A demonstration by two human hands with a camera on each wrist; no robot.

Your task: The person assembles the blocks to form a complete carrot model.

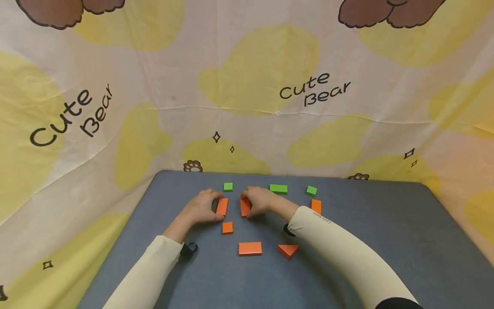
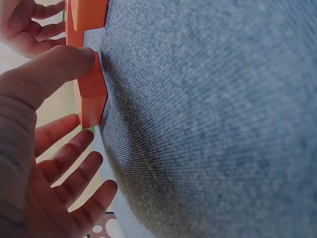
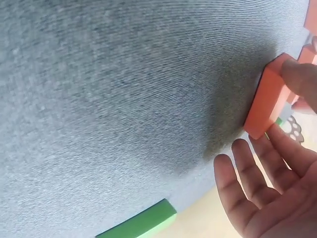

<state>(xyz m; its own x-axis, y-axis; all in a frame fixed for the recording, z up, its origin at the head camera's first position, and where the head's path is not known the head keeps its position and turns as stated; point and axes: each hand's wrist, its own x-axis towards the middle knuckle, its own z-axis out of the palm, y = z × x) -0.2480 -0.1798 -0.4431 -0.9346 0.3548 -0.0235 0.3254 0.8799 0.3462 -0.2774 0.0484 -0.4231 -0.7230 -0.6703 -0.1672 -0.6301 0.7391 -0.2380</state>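
In the head view, my left hand (image 1: 201,207) pinches an orange rectangular block (image 1: 222,207) end to end, thumb at the near end and index finger at the far end. The left wrist view shows the same block (image 2: 91,94), with the other fingers spread loosely. A short gap to the right, my right hand (image 1: 260,200) grips a second orange rectangular block (image 1: 245,208) the same way. In the right wrist view that block (image 3: 269,101) stands on the cloth between thumb and fingertips. A small orange square block (image 1: 227,228) lies just nearer than the left block.
Nearer lie an orange rectangular block (image 1: 250,248) and an orange triangle (image 1: 287,251). Along the back are a green square (image 1: 228,187), a green rectangle (image 1: 278,189) and another small green block (image 1: 311,191). An orange block (image 1: 316,206) sits beyond my right forearm. Grey cloth covers the table (image 1: 386,240).
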